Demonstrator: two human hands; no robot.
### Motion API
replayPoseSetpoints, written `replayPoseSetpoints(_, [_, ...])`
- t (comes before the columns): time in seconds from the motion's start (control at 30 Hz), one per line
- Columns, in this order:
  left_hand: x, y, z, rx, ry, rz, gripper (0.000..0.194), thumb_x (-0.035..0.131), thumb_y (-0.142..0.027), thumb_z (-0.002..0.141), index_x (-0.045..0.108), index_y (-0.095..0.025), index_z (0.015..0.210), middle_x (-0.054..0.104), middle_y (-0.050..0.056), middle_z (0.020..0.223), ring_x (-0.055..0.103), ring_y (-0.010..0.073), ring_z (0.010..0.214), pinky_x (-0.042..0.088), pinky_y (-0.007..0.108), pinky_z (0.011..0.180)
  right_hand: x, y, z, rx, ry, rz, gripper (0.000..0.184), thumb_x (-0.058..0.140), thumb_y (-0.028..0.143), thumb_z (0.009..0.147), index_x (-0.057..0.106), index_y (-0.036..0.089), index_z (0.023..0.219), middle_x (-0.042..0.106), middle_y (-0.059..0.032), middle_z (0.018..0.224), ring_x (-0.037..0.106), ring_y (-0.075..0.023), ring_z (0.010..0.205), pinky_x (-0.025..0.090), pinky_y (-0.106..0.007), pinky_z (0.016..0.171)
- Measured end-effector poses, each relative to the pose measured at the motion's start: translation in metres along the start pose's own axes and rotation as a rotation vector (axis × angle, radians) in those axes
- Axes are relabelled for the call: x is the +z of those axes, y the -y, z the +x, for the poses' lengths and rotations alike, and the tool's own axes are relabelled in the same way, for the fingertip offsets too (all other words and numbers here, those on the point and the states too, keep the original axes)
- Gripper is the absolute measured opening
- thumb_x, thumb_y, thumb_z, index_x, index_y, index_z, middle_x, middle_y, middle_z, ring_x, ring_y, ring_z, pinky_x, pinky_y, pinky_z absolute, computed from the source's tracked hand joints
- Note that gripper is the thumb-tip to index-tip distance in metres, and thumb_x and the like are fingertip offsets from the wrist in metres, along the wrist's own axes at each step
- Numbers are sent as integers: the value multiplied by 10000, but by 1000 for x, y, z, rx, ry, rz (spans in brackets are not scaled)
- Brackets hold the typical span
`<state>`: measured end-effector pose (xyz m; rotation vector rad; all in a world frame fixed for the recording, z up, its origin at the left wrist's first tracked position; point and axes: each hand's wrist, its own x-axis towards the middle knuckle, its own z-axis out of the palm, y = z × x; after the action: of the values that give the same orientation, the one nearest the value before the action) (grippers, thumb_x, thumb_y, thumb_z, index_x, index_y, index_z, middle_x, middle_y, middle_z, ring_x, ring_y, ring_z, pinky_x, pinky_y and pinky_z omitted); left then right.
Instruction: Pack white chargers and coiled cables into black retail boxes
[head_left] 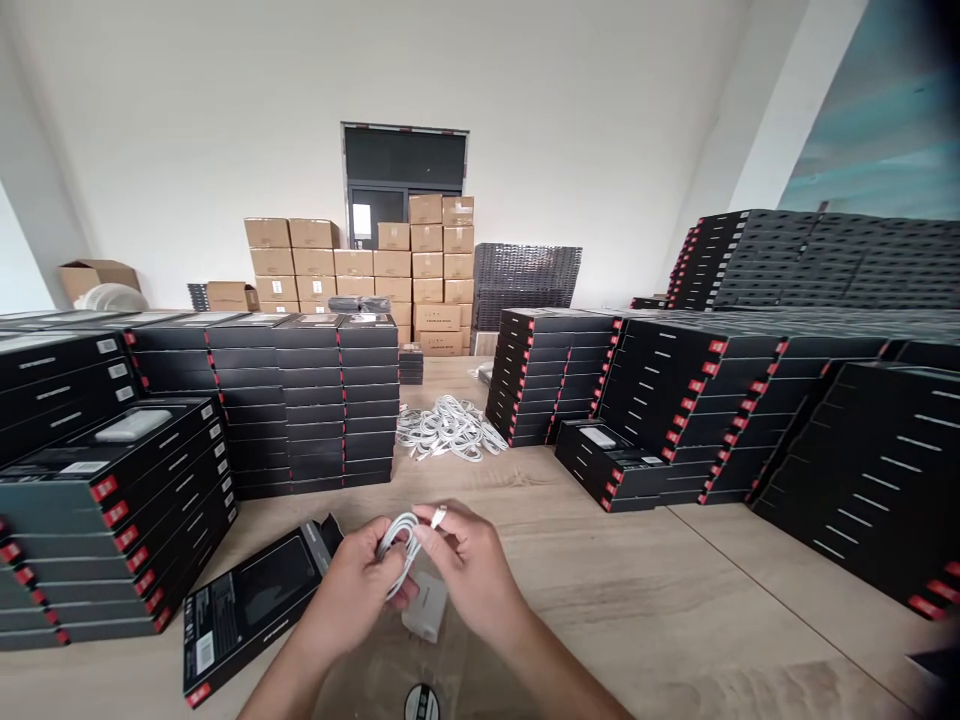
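A coiled white cable point(402, 545) is held in front of me by both hands. My left hand point(373, 570) is closed round the coil. With its fingers pinched, my right hand point(463, 560) grips the cable near a white connector end point(439, 515). Below the hands a white power adapter point(426, 605) lies on the table, partly covered by my left fingers. A clear plastic bag point(390, 665) with a round dark label point(421, 702) seems to lie under it. To the left, a black box point(259, 605) lies flat with its far end flap raised.
A heap of white cables point(452, 428) lies ahead on the wooden table point(592, 580). Stacked black boxes point(307, 410) line the left, and more black boxes point(675, 400) stand on the right. White adapters point(133, 425) rest on some. Cardboard cartons point(390, 265) are piled behind.
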<state>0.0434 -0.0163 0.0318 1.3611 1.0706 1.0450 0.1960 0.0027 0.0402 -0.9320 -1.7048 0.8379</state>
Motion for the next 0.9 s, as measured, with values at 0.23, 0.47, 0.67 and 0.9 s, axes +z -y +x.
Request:
replayPoseSetpoints(0.23, [2,5,-1,-181,11,-343,283,576,-345,785,568,-170,1006,648,8,678,529,99,465,252,163,345,-4,-4,-1,-201,-23,-87,197,535,266,915,728,232,932,733,-51,936,670,-194,880,503,-298,819])
replayPoseSetpoints(0.47, [3,5,-4,-173,108,-371,406,643,-448,771,568,-148,1035,686,60,767,623,143,560,399,203,419,-5,-5,0,-15,-76,58,271,494,364,936,672,192,824,713,-14,769,643,-156,658,497,-257,671])
replayPoseSetpoints(0.67, [1,5,-2,-164,135,-184,194,602,-324,774,581,-149,855,670,41,685,655,163,598,493,267,561,0,0,-3,-107,-24,-90,181,556,289,901,706,193,870,694,-23,788,647,-165,740,475,-247,699])
replayPoseSetpoints(0.9, [3,8,-2,-81,43,-31,116,470,-288,802,502,-199,869,597,-29,650,612,149,502,467,260,477,1,-3,-4,-122,-29,-76,196,539,277,910,719,199,900,716,-50,880,671,-178,829,493,-264,774])
